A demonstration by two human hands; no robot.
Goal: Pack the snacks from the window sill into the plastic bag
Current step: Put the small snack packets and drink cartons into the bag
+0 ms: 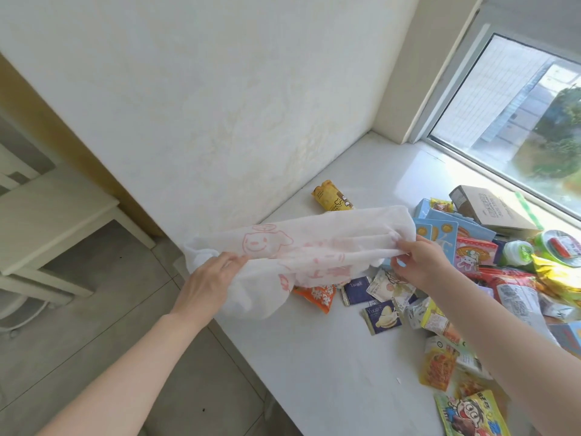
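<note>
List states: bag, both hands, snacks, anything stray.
plastic bag: held stretched between both hands above the window sill, flat, looks empty
left hand: grips the bag's left end
right hand: pinches the bag's right end
snacks: loose pile on the window sill, outside the bag
yellow snack tube: lying on its side, apart from the pile, near the wall

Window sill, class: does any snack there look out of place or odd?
Yes: one yellow snack pack lies alone by the wall, behind the plastic bag, apart from the jumbled snack pile on the right. Nothing looks spilled or torn.
</note>
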